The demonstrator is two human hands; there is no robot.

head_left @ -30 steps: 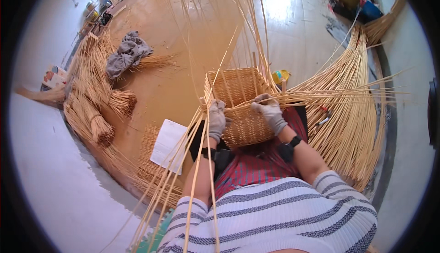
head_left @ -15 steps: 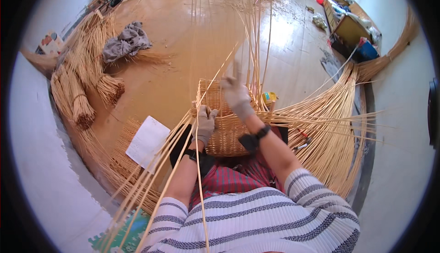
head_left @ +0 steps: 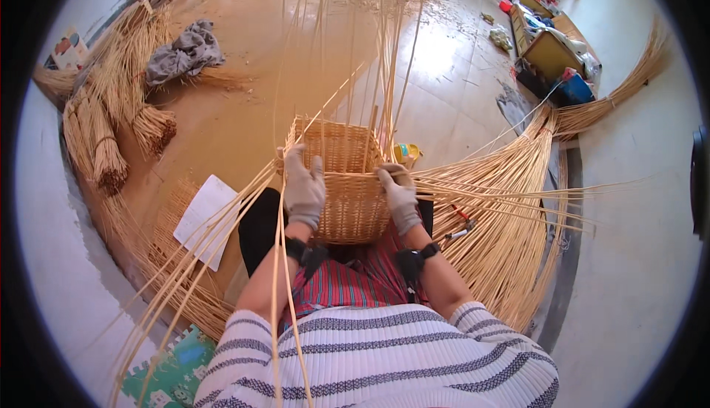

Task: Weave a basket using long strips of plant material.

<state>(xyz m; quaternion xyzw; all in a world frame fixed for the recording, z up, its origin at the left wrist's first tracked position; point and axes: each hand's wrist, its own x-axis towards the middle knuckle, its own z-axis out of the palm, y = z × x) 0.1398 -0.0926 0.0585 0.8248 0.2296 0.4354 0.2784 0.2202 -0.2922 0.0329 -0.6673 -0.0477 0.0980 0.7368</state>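
An open-topped, box-shaped basket of tan woven wicker (head_left: 351, 205) sits at the person's lap by the red patterned cloth (head_left: 344, 287), its mouth facing up, its near wall running left to right; which axis is longer is hard to tell. The right hand in a pale grey glove (head_left: 401, 197) has its fingers bent closed over the near right rim corner; the left gloved hand (head_left: 305, 194) lies along the left corner, thumb parted, its hold impossible to tell. Long pale rods (head_left: 503, 223) crowd both sides; glossy tan floor (head_left: 244, 123) stretches beyond the far edge.
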